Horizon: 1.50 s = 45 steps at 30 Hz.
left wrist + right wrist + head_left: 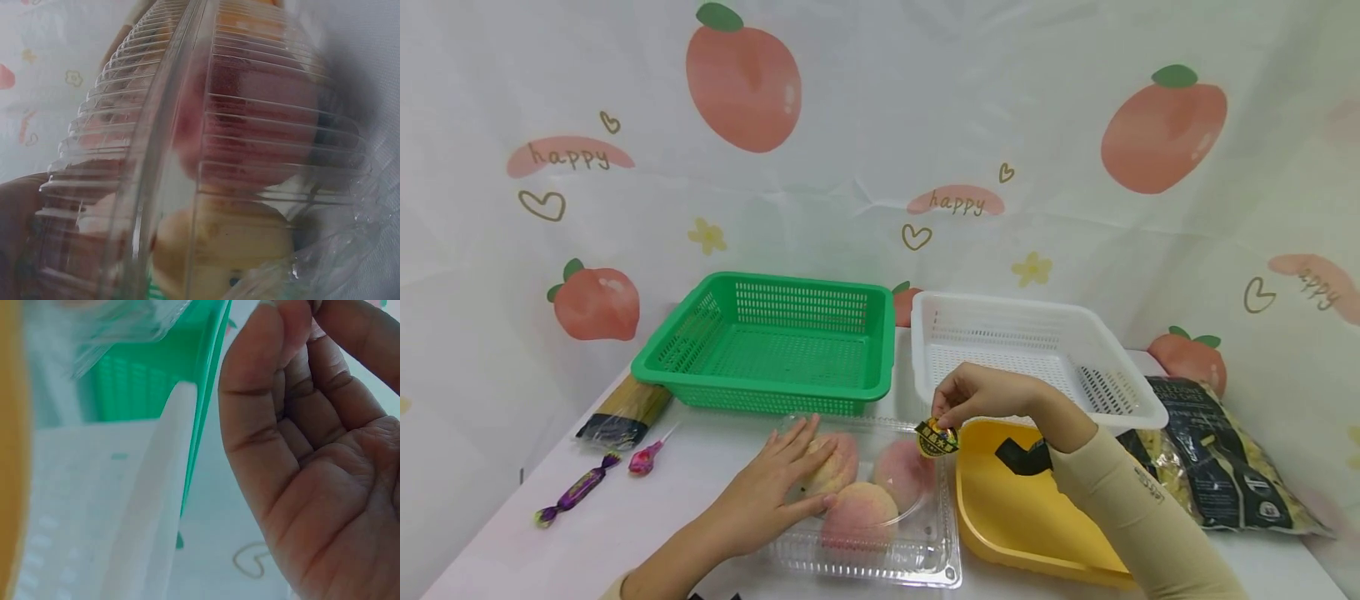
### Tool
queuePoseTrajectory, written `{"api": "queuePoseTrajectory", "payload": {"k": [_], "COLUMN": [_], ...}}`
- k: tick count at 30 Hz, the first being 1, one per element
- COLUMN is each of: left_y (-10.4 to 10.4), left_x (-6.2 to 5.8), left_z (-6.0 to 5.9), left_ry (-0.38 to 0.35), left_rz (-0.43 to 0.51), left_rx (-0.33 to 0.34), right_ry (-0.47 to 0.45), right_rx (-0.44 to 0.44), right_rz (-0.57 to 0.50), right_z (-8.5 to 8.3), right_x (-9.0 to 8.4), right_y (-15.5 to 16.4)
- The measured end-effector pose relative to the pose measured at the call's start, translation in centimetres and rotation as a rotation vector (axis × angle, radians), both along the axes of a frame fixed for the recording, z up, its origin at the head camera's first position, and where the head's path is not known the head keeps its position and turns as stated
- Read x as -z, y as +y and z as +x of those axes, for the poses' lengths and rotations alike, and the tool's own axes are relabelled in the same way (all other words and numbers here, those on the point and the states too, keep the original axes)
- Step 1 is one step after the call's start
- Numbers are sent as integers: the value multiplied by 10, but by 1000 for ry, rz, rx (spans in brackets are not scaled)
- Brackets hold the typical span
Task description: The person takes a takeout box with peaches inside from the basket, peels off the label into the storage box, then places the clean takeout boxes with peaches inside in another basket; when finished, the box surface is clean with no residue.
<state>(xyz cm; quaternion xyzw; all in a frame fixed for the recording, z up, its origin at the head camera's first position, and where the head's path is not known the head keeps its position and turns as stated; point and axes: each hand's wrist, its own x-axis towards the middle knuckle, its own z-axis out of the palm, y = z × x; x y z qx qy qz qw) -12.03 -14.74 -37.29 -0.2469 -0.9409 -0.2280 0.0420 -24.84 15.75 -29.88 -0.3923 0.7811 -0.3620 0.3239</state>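
Three peaches [857,492] sit in one clear clamshell box [925,562]. Two baskets stand at twelve o'clock (one green [767,342], one white [1030,342]). Two wrapped sweets [580,487] lie at nine o'clock.

You have a white table [625,517] | at the back: green basket [775,346], white basket [1022,350] | in front: clear box of peaches [880,533], yellow tray [1022,517] | right: pasta bag [1217,467] | left: spaghetti pack [625,412], purple candy [576,492], pink lollipop [646,457]
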Motion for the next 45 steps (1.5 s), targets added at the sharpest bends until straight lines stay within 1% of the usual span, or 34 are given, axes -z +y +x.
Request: {"api": "queuePoseTrajectory", "payload": {"k": [8,16,24,29,36,45], "left_y": [0,0,0,-1,0,0], "left_x": [0,0,1,1,0,0], "left_z": [0,0,-1,-1,0,0], "left_ry": [3,13,15,7,-9,2], "left_rz": [0,-4,-4,-7,0,-2], "left_rx": [-2,-2,6,4,5,2], "right_ry": [-8,16,4,3,27,1], "right_rx": [62,138,149,192,252,276], "right_rz": [-28,-10,-14,1,50,75], "right_z": [9,18,30,35,39,39], "right_x": [10,17,26,31,35,47], "right_y": [31,52,73,86,98,104]}}
